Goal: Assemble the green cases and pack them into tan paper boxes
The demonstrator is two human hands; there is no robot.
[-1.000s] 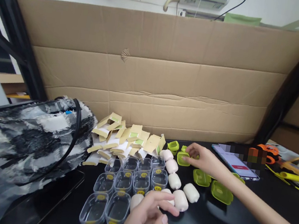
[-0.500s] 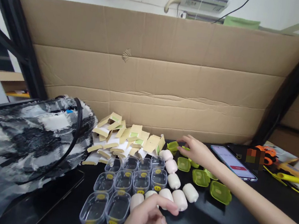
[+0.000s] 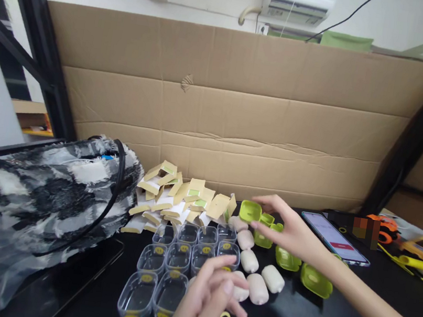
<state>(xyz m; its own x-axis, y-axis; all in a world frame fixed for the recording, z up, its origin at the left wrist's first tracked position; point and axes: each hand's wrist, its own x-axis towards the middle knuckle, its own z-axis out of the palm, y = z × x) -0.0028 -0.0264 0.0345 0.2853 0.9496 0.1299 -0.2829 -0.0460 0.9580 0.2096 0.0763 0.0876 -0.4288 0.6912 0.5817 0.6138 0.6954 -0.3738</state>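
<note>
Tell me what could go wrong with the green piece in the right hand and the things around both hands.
The green piece is pinched at one side by the right hand, so it might slip onto the pale rolls close by. The right forearm reaches past a green tray and could nudge it. The left hand, beside the clear cups, might knock one.
</note>
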